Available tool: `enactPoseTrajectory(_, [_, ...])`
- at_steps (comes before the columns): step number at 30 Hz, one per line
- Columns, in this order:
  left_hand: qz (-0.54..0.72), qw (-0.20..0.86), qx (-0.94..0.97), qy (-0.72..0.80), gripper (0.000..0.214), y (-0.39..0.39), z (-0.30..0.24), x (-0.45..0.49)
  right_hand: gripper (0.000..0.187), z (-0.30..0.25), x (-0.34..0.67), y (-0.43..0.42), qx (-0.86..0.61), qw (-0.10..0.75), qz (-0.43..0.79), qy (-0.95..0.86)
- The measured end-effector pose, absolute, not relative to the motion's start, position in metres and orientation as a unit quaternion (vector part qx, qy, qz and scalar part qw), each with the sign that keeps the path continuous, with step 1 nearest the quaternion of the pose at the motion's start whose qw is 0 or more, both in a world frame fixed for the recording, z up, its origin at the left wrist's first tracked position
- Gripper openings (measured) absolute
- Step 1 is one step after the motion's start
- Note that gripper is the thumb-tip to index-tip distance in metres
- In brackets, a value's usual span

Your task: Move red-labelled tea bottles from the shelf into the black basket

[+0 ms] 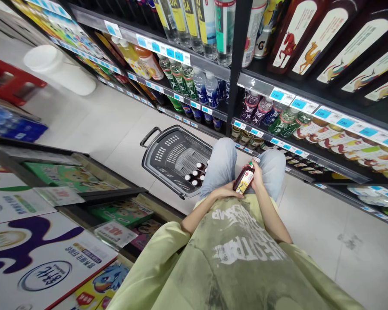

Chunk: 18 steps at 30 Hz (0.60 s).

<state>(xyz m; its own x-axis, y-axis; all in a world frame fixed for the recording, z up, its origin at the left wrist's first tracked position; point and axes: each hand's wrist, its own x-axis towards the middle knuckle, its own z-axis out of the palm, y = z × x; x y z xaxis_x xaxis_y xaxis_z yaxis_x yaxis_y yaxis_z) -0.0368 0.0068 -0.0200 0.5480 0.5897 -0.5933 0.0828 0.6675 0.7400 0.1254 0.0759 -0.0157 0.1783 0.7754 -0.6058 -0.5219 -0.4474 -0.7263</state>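
Note:
A dark red drink bottle [245, 179] with a pale picture label lies tilted in front of my knees, held between both hands. My left hand [226, 190] is closed around its lower end. Near the cap, my right hand [257, 175] grips the upper part. Just left of my legs stands a dark grey shopping basket [161, 160] on the floor. Several dark bottles with white caps [196, 175] stand in its near right corner, partly hidden by my knee.
Drink shelves [310, 150] with price tags run along the far side. Larger dark red bottles [297, 34] fill the upper right shelf. Stacked boxes [35, 245] crowd the near left. A white bin [61, 71] and a red crate [9, 82] stand at the far left.

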Motion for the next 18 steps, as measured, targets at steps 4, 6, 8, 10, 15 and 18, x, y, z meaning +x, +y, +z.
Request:
enactPoseTrajectory(4, [0.16,0.795,0.372,0.452,0.103,0.0068,-0.0212,-0.0367,0.043,-0.014,0.1246,0.0764,-0.561,0.518,0.64,-0.089])
enactPoseTrajectory(6, [0.164,0.796,0.369,0.451,0.103,0.0069,-0.0207,-0.0365,0.043,-0.0136,0.1245,0.0764,-0.564,0.515,0.639,-0.092])
enactPoseTrajectory(8, [0.164,0.795,0.37,0.453,0.102,0.0074,-0.02,-0.0361,0.043,-0.0136,0.1245,0.0763,-0.563,0.516,0.639,-0.093])
enactPoseTrajectory(10, [0.162,0.792,0.372,0.457,0.101,0.008,-0.0194,-0.0358,0.043,-0.014,0.1245,0.0763,-0.561,0.521,0.637,-0.093])
enactPoseTrajectory(15, [0.166,0.793,0.373,0.452,0.1,0.0084,-0.0202,-0.0361,0.043,-0.0149,0.1242,0.0767,-0.566,0.52,0.633,-0.093])
enactPoseTrajectory(18, [0.171,0.774,0.406,0.456,0.101,0.0065,-0.0234,-0.0354,0.044,-0.0146,0.1243,0.0769,-0.569,0.518,0.629,-0.108])
